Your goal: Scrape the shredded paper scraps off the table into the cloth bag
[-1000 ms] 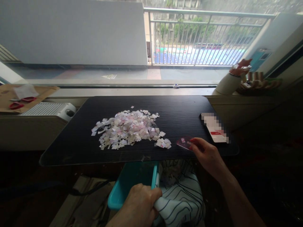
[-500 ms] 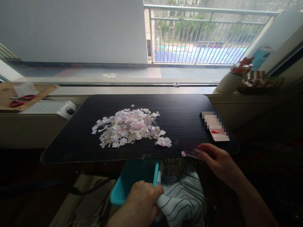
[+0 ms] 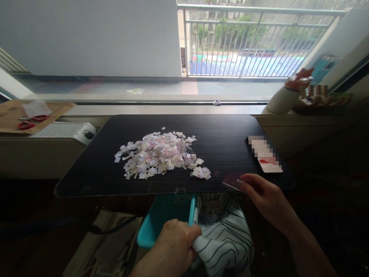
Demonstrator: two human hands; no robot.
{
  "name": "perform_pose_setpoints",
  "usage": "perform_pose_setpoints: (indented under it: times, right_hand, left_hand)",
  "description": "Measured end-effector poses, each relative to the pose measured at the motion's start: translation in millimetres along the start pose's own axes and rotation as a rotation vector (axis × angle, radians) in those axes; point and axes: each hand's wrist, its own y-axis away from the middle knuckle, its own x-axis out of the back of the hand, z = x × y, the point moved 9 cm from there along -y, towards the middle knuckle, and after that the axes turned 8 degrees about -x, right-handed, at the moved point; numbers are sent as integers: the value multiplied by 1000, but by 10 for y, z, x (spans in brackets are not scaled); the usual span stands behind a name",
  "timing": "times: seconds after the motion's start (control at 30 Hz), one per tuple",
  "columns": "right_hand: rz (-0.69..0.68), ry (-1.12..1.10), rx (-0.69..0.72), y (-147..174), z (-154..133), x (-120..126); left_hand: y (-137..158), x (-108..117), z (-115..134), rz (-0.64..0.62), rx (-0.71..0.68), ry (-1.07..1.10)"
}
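Observation:
My right hand (image 3: pixel 263 196) pinches a thin, see-through purplish plastic sheet (image 3: pixel 232 181), its edge lying at the front edge of the black table (image 3: pixel 225 138). To the left on the tabletop is a heap of small cut paper pieces (image 3: pixel 161 152), with a smaller cluster (image 3: pixel 201 172) at its near right. Below the table, my left hand (image 3: pixel 173 244) is closed on the gathered edge of a white cloth with dark stripes (image 3: pixel 225 238). The cloth hangs open and has paper bits (image 3: pixel 215 206) in it. Beside it is a turquoise plastic bin (image 3: pixel 147 234).
A phone-like object (image 3: pixel 269 165), partly pixelated, lies at the table's right. Red-handled scissors (image 3: pixel 31 121) rest on brown paper at the left, above a white ridged unit (image 3: pixel 62 130). On the right windowsill stands a white pot (image 3: pixel 281 102). A window lies behind the table.
The small white-and-pink paper piece at the plastic sheet's tip is gone from the table edge. Both hands keep their grips. The whole view has shifted slightly.

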Motion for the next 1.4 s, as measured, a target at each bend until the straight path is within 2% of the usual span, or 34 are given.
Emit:
perform_pose_setpoints:
  times: [0.23, 0.33, 0.5, 0.63, 0.73, 0.87, 1.07, 1.27, 1.4]
  right_hand:
    - [24, -26, 117, -282, -256, -283]
    - [86, -3, 103, -346, -276, -266]
    - [18, -9, 129, -312, -301, -304]
    - [70, 17, 92, -263, -253, -232]
    - [25, -18, 123, -216, -284, -245]
    - [-26, 48, 112, -163, -271, -253]
    - [-1, 20, 93, -159, -246, -210]
    - [-15, 106, 62, -105, -173, -159]
    - [4, 55, 57, -128, -140, -133]
  left_hand:
    - [41, -21, -4, 11, -1, -3]
    - [52, -18, -12, 29, -13, -5]
    - [44, -14, -22, 35, -27, 7]
    - [36, -1, -9, 20, -26, 7]
    - [34, 5, 2, 3, -21, 14]
    - [38, 0, 1, -6, -9, 20]
    - [49, -29, -11, 13, -14, -3]
    - [51, -27, -17, 40, -22, -8]
    - [52, -35, -22, 37, -20, -12]
